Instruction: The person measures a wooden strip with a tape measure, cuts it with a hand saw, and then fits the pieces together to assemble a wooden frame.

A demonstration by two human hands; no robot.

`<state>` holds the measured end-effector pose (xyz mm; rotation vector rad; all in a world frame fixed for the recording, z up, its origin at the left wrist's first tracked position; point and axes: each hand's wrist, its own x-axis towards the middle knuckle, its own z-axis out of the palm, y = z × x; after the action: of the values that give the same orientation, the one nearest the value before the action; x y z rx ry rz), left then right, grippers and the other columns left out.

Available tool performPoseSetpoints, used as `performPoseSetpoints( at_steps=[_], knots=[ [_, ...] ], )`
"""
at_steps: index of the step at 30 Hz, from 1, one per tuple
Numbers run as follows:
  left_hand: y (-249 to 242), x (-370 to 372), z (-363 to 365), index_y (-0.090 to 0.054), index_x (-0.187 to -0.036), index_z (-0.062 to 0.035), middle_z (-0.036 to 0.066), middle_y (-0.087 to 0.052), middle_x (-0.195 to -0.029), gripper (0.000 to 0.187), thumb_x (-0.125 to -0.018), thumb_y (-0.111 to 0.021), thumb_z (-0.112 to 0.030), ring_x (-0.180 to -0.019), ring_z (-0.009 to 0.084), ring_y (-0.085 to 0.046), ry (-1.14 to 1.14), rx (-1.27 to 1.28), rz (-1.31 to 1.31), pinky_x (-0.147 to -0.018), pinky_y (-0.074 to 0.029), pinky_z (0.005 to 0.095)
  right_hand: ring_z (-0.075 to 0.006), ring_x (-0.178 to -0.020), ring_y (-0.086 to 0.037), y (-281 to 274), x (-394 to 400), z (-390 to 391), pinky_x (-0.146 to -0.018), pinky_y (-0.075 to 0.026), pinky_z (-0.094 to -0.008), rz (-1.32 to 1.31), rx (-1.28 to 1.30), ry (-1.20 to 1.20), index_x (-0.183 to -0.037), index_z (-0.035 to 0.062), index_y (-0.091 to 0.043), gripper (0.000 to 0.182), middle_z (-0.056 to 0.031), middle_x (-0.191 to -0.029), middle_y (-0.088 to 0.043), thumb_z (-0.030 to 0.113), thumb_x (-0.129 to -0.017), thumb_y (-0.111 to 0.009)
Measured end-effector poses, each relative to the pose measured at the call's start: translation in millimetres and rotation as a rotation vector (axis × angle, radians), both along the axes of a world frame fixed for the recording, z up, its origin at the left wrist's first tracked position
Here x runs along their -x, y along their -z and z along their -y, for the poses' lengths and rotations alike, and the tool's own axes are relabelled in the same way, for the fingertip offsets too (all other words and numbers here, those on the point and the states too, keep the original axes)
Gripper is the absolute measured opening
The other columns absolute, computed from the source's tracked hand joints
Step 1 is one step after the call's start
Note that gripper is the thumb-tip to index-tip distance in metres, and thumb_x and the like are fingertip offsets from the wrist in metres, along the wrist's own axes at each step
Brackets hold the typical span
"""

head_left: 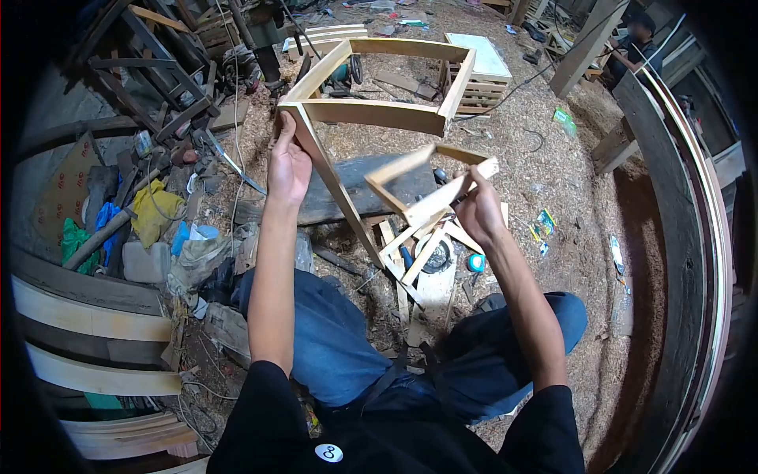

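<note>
My left hand (289,164) is closed around a corner of a large pale wooden frame (371,113), its thumb lying along the wood. From that corner a long straight leg (335,186) slants down towards my knees. My right hand (480,209) grips one bar of a smaller four-sided wooden frame (433,203), held tilted and slightly blurred below the large one. Under the small frame, several loose wood strips (426,257) lie beside a round dark dish (444,257) and a turquoise tape measure (476,262).
A thick dark timber (332,196) lies behind the strips. Wood shavings (545,268) cover the floor. Rags, including a yellow cloth (158,212), are heaped at left above curved boards (95,316). A long beam (663,158) runs along the right; another person (636,51) sits far back.
</note>
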<state>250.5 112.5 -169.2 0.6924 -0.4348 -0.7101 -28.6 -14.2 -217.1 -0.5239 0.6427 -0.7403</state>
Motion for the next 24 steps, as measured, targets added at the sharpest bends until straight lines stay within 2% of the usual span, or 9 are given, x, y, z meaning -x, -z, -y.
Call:
performPoseSetpoints(
  at_steps=[3, 6, 7, 8, 10, 13, 17, 21, 24],
  knots=[
    [2.1, -1.4, -0.1, -0.057, -0.109, -0.0089, 0.001, -0.062, -0.09, 0.024, -0.093, -0.057, -0.027, -0.082, 0.0118, -0.057, 0.0, -0.004, -0.001, -0.077, -0.046, 0.0276, -0.013, -0.067, -0.052, 14.0, -4.0, 0.9, -0.08, -0.056, -0.039, -0.19, 0.067, -0.061, -0.103, -0.0014, -0.047, 0.013, -0.0057, -0.084, -0.052, 0.001, -0.09, -0.048],
    [-0.5, -0.2, -0.9, -0.057, -0.109, -0.0094, 0.001, -0.062, -0.092, 0.025, -0.092, -0.057, -0.027, -0.084, 0.0119, -0.057, -0.008, -0.016, 0.005, -0.079, -0.046, 0.0276, -0.0132, -0.067, -0.059, 31.1, -12.6, -8.4, -0.063, -0.06, -0.032, -0.386, 0.093, 0.035, -0.106, -0.0019, -0.044, 0.019, -0.0089, -0.078, -0.054, -0.004, -0.089, -0.05],
    [-3.6, 2.1, -2.5, -0.057, -0.11, -0.0096, 0.001, -0.062, -0.093, 0.025, -0.092, -0.058, -0.027, -0.085, 0.0122, -0.057, 0.0, -0.019, -0.005, -0.08, -0.046, 0.0279, -0.0283, -0.08, -0.067, 84.9, -12.0, 11.7, -0.064, -0.059, -0.0374, -0.38, 0.183, 0.009, -0.103, -0.0012, -0.048, 0.016, -0.0165, -0.09, -0.061, 0.0, -0.088, -0.056],
    [-6.4, 4.3, -4.3, -0.057, -0.111, -0.0097, 0.001, -0.062, -0.094, 0.026, -0.092, -0.058, -0.027, -0.086, 0.0125, -0.057, 0.007, -0.021, -0.014, -0.081, -0.046, 0.0283, -0.0294, -0.078, -0.067, 101.5, -15.3, 18.0, -0.063, -0.06, -0.0401, -0.512, 0.101, 0.018, -0.104, -0.0033, -0.047, 0.02, -0.0189, -0.092, -0.061, -0.002, -0.087, -0.056],
    [-7.5, 6.1, -5.9, -0.057, -0.112, -0.0103, 0.001, -0.062, -0.095, 0.026, -0.092, -0.058, -0.027, -0.086, 0.0133, -0.057, 0.035, -0.035, -0.008, -0.083, -0.045, 0.0292, -0.0293, -0.075, -0.067, 133.4, -23.0, 26.1, -0.056, -0.06, -0.038, -0.362, 0.147, 0.098, -0.103, -0.0031, -0.046, 0.019, -0.0182, -0.088, -0.06, -0.001, -0.087, -0.056],
    [0.5, -1.0, -2.9, -0.056, -0.113, -0.0109, 0.001, -0.061, -0.094, 0.027, -0.092, -0.057, -0.028, -0.088, 0.0144, -0.057, 0.044, -0.062, 0.006, -0.087, -0.044, 0.0304, -0.0271, -0.069, -0.065, 129.7, -39.2, 29.1, -0.047, -0.055, -0.0311, -0.65, 0.046, 0.203, -0.102, -0.0008, -0.043, 0.022, -0.0173, -0.088, -0.058, -0.005, -0.085, -0.056],
    [6.7, -12.6, 6.2, -0.056, -0.113, -0.009, 0.003, -0.061, -0.094, 0.027, -0.092, -0.057, -0.026, -0.088, 0.0148, -0.058, 0.042, -0.058, -0.033, -0.086, -0.046, 0.0297, -0.0239, -0.073, -0.062, 190.5, -65.1, 67.0, -0.058, -0.059, -0.0324, -0.598, 0.097, 0.12, -0.121, 0.0007, -0.031, 0.043, -0.0153, -0.091, -0.055, -0.008, -0.084, -0.052],
    [5.5, -20.3, 11.8, -0.056, -0.112, -0.0076, 0.004, -0.061, -0.094, 0.027, -0.094, -0.055, -0.027, -0.086, 0.0151, -0.058, 0.087, -0.037, -0.037, -0.082, -0.047, 0.0291, -0.0283, -0.078, -0.064, 202.4, -84.6, 80.9, -0.066, -0.059, -0.0347, -0.451, 0.024, -0.016, -0.132, 0.0038, -0.033, 0.049, -0.0184, -0.105, -0.057, -0.003, -0.087, -0.053],
    [11.8, -30.5, 16.6, -0.057, -0.109, -0.0079, 0.004, -0.062, -0.091, 0.026, -0.093, -0.055, -0.029, -0.085, 0.0147, -0.058, 0.083, -0.072, -0.017, -0.081, -0.047, 0.0287, -0.0253, -0.078, -0.065, 221.9, -91.5, 83.9, -0.061, -0.056, -0.0317, -0.521, 0.226, -0.016, -0.125, 0.003, -0.046, 0.037, -0.0151, -0.109, -0.061, 0.004, -0.089, -0.055]
  ],
)
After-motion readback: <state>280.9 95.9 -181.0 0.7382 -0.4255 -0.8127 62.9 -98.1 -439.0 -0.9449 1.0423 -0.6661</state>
